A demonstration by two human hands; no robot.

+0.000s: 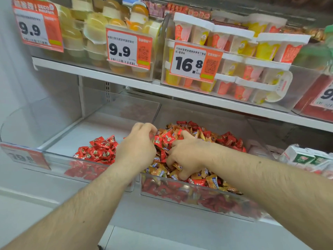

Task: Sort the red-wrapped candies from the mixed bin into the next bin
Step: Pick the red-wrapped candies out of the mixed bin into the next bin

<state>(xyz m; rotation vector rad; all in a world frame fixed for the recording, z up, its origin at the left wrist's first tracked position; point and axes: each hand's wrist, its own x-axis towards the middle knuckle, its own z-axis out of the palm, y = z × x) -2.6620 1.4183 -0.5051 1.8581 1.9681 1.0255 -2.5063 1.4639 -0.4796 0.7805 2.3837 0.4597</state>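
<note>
A clear mixed bin (182, 191) on the lower shelf holds a heap of red-wrapped candies (166, 139) and orange-wrapped candies (212, 180). The clear bin to its left (59, 159) holds a smaller pile of red-wrapped candies (98, 150). My left hand (137, 147) hovers at the divide between the two bins, fingers curled around red candies at the mixed heap's left edge. My right hand (187, 156) is dug into the mixed heap, fingers bent down among the wrappers; what it grips is hidden.
The upper shelf (111, 78) carries clear tubs of jelly cups with price tags 9.9 (124, 47) and 16.8 (192, 64). An orange price tag (23, 156) hangs on the left bin's front. White and green cartons (306, 157) sit to the right.
</note>
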